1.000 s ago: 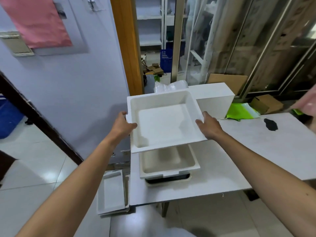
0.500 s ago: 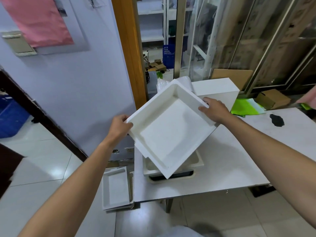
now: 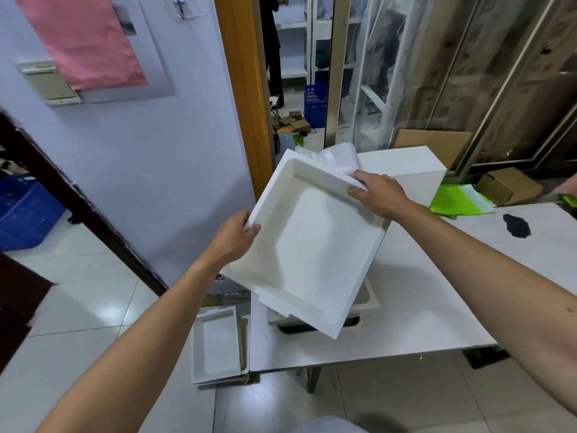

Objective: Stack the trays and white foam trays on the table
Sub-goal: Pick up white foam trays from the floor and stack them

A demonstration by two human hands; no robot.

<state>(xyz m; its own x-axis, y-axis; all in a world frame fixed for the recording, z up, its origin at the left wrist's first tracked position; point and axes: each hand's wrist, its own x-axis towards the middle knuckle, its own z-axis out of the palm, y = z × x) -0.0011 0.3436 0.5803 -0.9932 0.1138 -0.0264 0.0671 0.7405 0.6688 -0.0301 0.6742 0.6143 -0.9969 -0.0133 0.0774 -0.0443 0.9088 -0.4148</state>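
I hold a large white foam tray (image 3: 315,245) in the air with both hands, turned at an angle and tilted toward me. My left hand (image 3: 234,239) grips its left rim with the thumb over the edge. My right hand (image 3: 376,195) grips the far right rim. Under the tray, a beige tray (image 3: 368,300) sits on a dark-based tray (image 3: 352,323) on the white table (image 3: 421,307); both are mostly hidden. More white foam trays (image 3: 217,342) stand on the floor against the table's left edge.
A white box (image 3: 406,167) and clear plastic wrap (image 3: 337,157) stand at the table's back. Green sheets (image 3: 459,201) and a black patch (image 3: 516,225) lie to the right. Cardboard boxes (image 3: 509,185) sit behind. A wall and wooden door frame (image 3: 243,89) stand at the left.
The foam tray went from level above the stack to rotated and tilted toward me. Both hands kept their grip; my right hand moved up and away.
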